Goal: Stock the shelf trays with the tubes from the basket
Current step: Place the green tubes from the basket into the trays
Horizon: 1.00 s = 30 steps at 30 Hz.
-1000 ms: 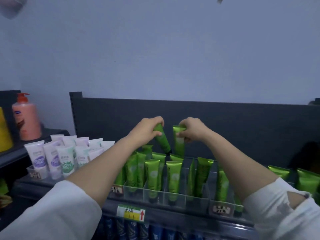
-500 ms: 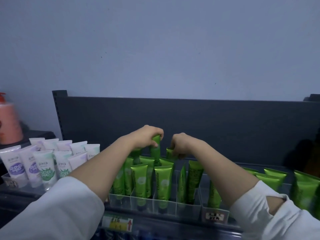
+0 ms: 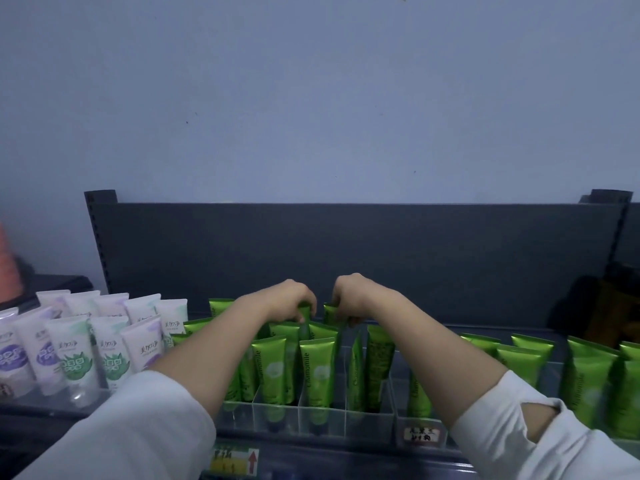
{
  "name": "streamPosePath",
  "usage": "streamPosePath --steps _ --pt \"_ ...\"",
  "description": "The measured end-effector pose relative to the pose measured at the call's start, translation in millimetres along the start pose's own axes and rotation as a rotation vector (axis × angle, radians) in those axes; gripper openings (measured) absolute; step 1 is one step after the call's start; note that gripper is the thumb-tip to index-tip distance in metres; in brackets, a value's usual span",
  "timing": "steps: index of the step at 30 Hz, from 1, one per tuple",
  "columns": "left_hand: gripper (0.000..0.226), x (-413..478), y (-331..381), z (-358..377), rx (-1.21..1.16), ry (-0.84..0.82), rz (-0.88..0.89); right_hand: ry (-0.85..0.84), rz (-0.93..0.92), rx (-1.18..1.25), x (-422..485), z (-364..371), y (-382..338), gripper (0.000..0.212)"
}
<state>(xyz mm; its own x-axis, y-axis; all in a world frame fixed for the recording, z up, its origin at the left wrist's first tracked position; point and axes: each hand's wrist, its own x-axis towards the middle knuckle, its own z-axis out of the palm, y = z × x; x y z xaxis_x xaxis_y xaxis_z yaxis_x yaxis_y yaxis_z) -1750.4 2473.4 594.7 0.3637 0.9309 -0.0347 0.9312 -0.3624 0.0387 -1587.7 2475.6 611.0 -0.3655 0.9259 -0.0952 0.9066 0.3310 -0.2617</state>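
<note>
My left hand (image 3: 289, 301) grips the top of a green tube (image 3: 304, 311) at the back of the clear shelf tray (image 3: 332, 415). Close beside it, my right hand (image 3: 349, 296) pinches the crimped end of a second green tube (image 3: 330, 314). Both tubes stand nearly upright, sunk low among the rows of green tubes (image 3: 317, 368) in the tray's divided lanes. The lower parts of the two held tubes are hidden behind the front tubes. The basket is out of view.
White tubes with purple and green labels (image 3: 74, 348) fill a tray on the left. More green tubes (image 3: 588, 375) stand to the right. A dark back panel (image 3: 346, 258) rises behind the shelf. A yellow price tag (image 3: 233, 462) hangs on the shelf's front edge.
Both hands have moved down and back, lowering the two green tubes from above the tray into its rear rows. The camera has shifted to the right.
</note>
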Motion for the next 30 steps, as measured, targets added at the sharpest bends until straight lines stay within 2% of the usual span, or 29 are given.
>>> streamPosePath --steps 3,8,13,16,24,30 --pt "0.038 -2 -1 -5 -0.014 0.025 -0.014 0.019 -0.021 -0.033 -2 -1 0 0.026" --pt "0.033 -27 -7 -24 -0.035 0.251 -0.004 0.179 -0.091 -0.104 -8 -15 -18 0.029" --pt "0.027 -93 -35 -42 0.032 0.414 -0.071 0.316 -0.235 -0.099 -18 -19 -81 0.024" --pt "0.025 -146 -68 -38 0.071 0.455 -0.161 0.337 -0.344 -0.091 -24 -1 -138 0.023" --pt "0.023 -305 -170 25 0.045 0.383 -0.504 0.219 -0.599 -0.156 -31 99 -283 0.030" --pt "0.021 -376 -215 97 -0.062 0.231 -0.646 0.047 -0.647 -0.220 -33 183 -329 0.028"
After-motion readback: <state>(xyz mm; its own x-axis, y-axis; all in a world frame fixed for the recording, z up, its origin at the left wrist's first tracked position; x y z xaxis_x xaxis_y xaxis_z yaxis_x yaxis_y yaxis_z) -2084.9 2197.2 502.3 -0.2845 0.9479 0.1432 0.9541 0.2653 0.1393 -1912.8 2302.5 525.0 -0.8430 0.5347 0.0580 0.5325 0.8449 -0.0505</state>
